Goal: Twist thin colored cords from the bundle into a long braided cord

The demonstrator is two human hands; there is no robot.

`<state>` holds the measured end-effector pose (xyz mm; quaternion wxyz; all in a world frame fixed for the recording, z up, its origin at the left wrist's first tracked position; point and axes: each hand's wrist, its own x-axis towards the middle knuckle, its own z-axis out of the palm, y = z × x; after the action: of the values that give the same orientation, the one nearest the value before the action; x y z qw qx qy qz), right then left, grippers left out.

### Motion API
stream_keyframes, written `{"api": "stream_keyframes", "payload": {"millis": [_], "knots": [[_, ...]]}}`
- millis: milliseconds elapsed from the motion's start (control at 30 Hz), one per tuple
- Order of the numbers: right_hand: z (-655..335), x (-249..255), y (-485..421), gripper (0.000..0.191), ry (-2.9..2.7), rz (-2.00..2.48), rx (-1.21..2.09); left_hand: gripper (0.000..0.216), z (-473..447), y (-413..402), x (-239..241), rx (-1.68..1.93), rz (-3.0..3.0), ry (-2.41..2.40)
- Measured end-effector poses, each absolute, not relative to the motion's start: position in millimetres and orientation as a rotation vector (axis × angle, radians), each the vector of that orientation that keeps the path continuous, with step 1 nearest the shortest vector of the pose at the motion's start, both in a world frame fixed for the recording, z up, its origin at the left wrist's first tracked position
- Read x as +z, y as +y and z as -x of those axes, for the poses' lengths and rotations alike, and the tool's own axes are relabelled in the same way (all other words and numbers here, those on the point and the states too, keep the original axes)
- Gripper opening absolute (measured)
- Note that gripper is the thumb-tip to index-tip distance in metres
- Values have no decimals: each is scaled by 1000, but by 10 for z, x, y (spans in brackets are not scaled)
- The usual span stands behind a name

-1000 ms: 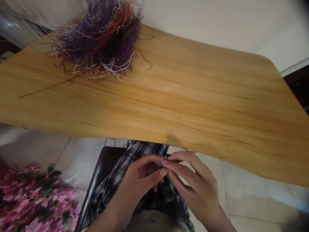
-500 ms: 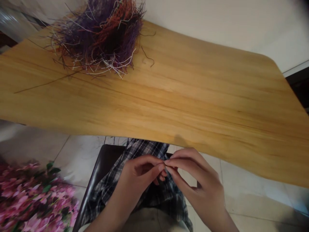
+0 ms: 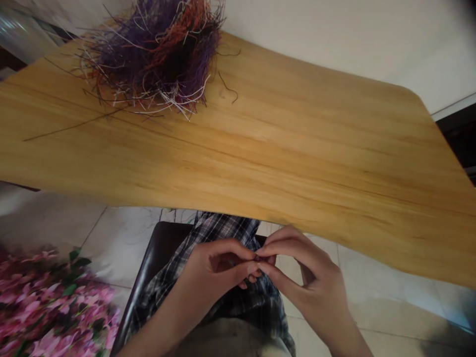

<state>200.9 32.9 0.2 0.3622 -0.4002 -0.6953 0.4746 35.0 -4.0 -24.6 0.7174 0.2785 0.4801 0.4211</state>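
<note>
Just past the table's near edge, above my lap, my left hand (image 3: 219, 270) and my right hand (image 3: 308, 267) meet fingertip to fingertip. Thumb and forefinger of each are bent into a pinch. Between the tips shows a tiny dark, purplish bit, too small and covered to name. Farther off, at the back left of the wooden table (image 3: 282, 153), lies a tangled heap of thin strands (image 3: 148, 54) in purple, orange, black and white. A loose dark strand (image 3: 228, 88) rests right of the heap, and a long straight one (image 3: 74, 124) sticks out to its left.
Pink artificial-looking flowers (image 3: 55, 307) with green leaves fill the lower left. Under me is a dark chair seat (image 3: 148, 267), with checked cloth (image 3: 226, 225) over my legs. A pale wall (image 3: 316, 34) borders the table's far side; the floor (image 3: 372, 307) is tiled.
The thumbs have dropped slightly from the forefingers, so the pinches are a little wider and the purplish bit shows between them. The heap and loose strands lie as before.
</note>
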Motion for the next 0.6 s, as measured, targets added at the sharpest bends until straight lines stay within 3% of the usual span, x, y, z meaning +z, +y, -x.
{"api": "stream_keyframes", "payload": {"millis": [600], "knots": [[-1986,23,203,21,-1948,1037,902,23,-308,-65,-202,821,-684,1119]]}}
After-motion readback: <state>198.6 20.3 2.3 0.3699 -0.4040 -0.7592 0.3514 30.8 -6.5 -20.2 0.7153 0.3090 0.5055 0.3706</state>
